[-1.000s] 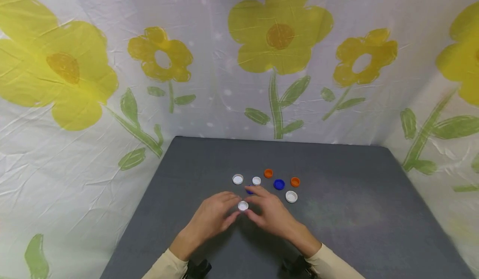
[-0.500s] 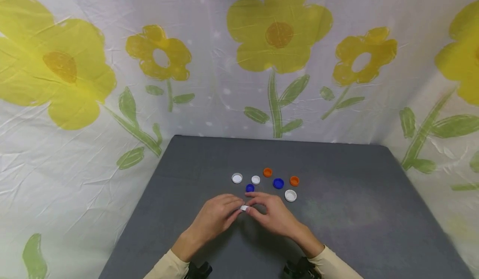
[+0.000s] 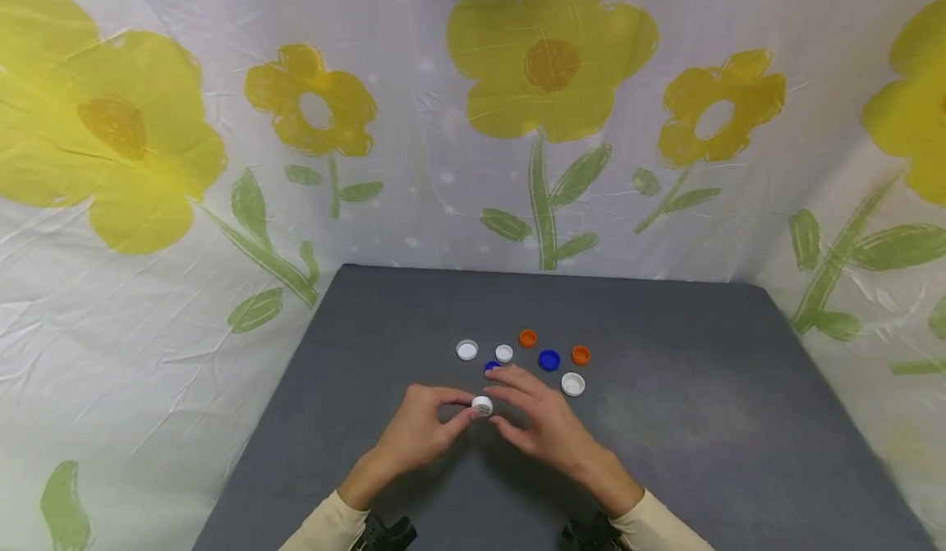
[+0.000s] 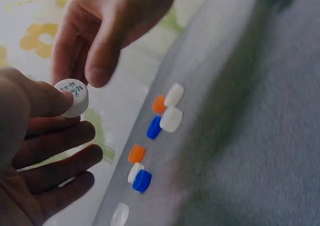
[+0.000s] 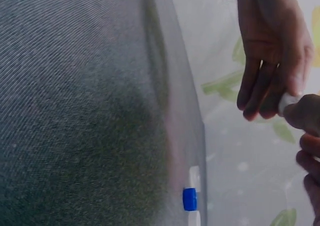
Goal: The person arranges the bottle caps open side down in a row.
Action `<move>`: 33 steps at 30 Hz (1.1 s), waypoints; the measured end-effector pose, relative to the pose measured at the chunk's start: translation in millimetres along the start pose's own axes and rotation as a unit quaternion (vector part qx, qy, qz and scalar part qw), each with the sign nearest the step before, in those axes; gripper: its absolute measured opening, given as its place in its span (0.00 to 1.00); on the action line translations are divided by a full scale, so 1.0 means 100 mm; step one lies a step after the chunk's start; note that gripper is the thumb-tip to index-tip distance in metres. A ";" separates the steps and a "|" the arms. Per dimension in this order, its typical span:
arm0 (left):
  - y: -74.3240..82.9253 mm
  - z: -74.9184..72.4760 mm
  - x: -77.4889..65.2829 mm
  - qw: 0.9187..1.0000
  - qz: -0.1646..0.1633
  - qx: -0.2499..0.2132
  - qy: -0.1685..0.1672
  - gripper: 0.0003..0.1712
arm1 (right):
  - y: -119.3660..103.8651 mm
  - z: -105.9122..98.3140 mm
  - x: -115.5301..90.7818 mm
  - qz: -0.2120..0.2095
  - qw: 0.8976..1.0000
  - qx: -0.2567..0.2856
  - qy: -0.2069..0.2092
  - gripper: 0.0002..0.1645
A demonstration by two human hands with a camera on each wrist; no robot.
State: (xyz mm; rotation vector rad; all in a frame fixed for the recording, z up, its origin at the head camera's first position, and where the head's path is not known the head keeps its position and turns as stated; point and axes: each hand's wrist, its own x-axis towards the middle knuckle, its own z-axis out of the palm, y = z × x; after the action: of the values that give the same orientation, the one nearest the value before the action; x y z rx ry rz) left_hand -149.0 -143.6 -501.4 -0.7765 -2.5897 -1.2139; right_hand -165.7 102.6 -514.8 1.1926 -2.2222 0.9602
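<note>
Between thumb and finger of my left hand (image 3: 420, 426) is a white bottle cap (image 3: 482, 406), pinched above the table. Green print on its top (image 4: 73, 89) shows in the left wrist view. My left hand's other fingers stretch out beneath it there. Close by on the right, my right hand (image 3: 543, 424) has its fingers apart and curved loosely, seemingly off the cap. The right wrist view has its thumb overlapping the cap (image 5: 287, 103), so contact there is unclear. A small blue cap (image 3: 492, 366) lies just beyond the right fingertips, partly covered by them.
Several caps lie further back on the grey table (image 3: 665, 452): white ones (image 3: 467, 350), orange ones (image 3: 528, 338) and a larger blue one (image 3: 549, 360). A white cap (image 3: 572, 384) sits right of the right hand. A flowered curtain (image 3: 421, 124) hangs behind the table.
The held cap has turned over: its hollow side faced up, then it stood edge-on, and now its printed top shows. My right hand's fingers have spread away from it.
</note>
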 end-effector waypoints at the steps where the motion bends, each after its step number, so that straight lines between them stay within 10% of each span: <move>1: 0.00 0.00 0.00 1.000 -0.023 -0.017 -0.003 0.06 | 0.01 0.00 0.00 -0.011 1.000 -0.005 0.003 0.30; 8: 0.01 -0.04 0.01 0.987 -0.125 -0.090 -0.035 0.06 | -0.01 0.03 0.01 -0.053 0.998 -0.028 0.021 0.33; 16: 0.04 -0.08 0.01 0.982 -0.150 -0.085 -0.075 0.11 | -0.04 0.07 0.01 -0.065 0.996 -0.047 0.031 0.29; 25: 0.09 -0.19 0.01 0.999 -0.032 0.005 -0.025 0.15 | -0.09 0.10 0.04 -0.004 0.999 -0.007 0.051 0.25; 33: 0.05 -0.26 0.01 0.993 0.082 0.086 -0.021 0.15 | -0.20 0.14 0.08 0.048 0.998 0.033 0.034 0.20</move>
State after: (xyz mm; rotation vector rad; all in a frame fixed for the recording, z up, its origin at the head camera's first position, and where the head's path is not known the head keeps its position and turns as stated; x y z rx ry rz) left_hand -148.6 -160.2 -480.7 -0.9645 -2.5627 -0.9243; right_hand -153.9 80.3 -511.4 1.0730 -2.2278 1.1030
